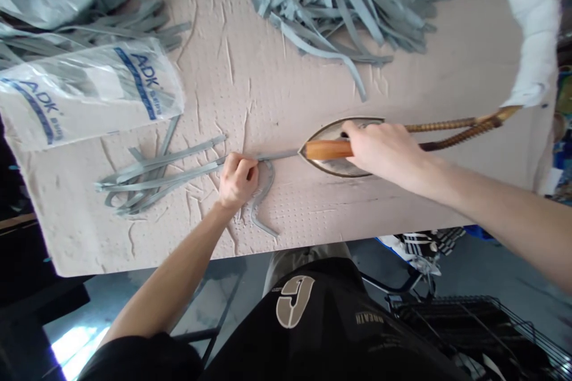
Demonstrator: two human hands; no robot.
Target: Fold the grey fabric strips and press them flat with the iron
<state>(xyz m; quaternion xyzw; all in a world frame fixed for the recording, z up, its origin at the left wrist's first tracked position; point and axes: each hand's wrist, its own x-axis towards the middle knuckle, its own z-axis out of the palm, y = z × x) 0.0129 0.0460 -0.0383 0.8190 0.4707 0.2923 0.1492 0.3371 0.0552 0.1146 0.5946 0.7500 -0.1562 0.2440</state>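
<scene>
Gray strip (277, 156) lies on the pale board (286, 208) between both hands. Left hand (238, 181) is closed, pinching it. Right hand (385, 152) grips the wooden handle (324, 150) of an iron (335, 168). Left too long, the iron could burn the strip or nearby fingers.

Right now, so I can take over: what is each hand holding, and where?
The right hand grips the iron by its wooden handle; the left hand's fingers hold a grey strip partway along, near the iron's tip.
</scene>
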